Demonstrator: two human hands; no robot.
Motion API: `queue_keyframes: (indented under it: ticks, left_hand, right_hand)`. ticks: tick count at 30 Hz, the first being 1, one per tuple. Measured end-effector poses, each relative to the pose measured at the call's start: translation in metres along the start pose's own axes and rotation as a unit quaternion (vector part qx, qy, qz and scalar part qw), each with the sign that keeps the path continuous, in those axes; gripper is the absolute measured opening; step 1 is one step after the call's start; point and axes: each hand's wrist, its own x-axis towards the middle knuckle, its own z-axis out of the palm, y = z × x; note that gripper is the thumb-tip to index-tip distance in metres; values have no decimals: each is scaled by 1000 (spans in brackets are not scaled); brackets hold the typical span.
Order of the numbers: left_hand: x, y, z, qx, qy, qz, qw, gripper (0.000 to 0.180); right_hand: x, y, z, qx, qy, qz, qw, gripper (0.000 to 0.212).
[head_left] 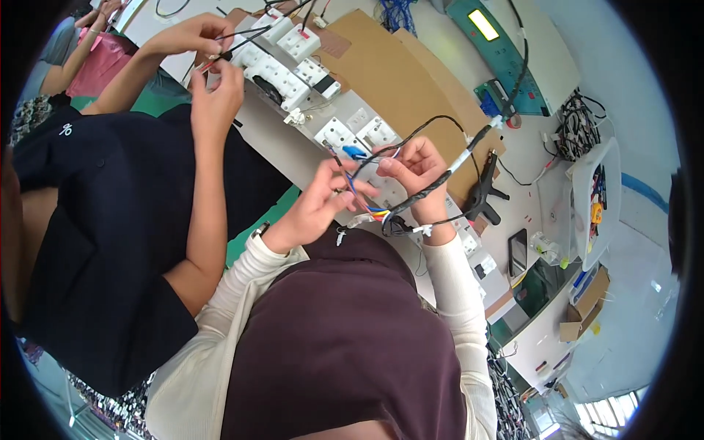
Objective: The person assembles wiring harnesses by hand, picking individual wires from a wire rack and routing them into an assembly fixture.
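A black-wrapped wire harness [425, 192] with white tape bands runs across in front of me, its coloured wires [378, 215] fanning out at the near end. My left hand [317, 207] has its fingers loosely spread, and some of those wires cross them. My right hand [418, 174] pinches a thin wire between thumb and fingertips; the pinched tip is partly hidden. A blue connector [355, 152] sits just beyond both hands, against white test fixtures [336, 134] with small sockets. One black branch wire loops above my right hand.
To my left, a co-worker's hands [220, 84] handle dark wires over more white fixtures [275, 77]. Brown cardboard [389, 73] covers part of the table. Right of me are a black stand [484, 194], a phone [518, 251] and a white bin [600, 198]; a green tester [499, 55] stands beyond.
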Motion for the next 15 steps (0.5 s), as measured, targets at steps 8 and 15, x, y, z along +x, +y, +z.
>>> queue_keyframes:
  ticks: [8, 15]
  left_hand:
    - [4, 30, 5, 592, 110, 137, 786, 21]
    - [15, -3, 0, 452, 209, 235, 835, 24]
  right_hand:
    - [-3, -6, 7, -9, 11, -12, 1000, 43]
    - [-22, -2, 8, -413, 46, -343, 842, 33]
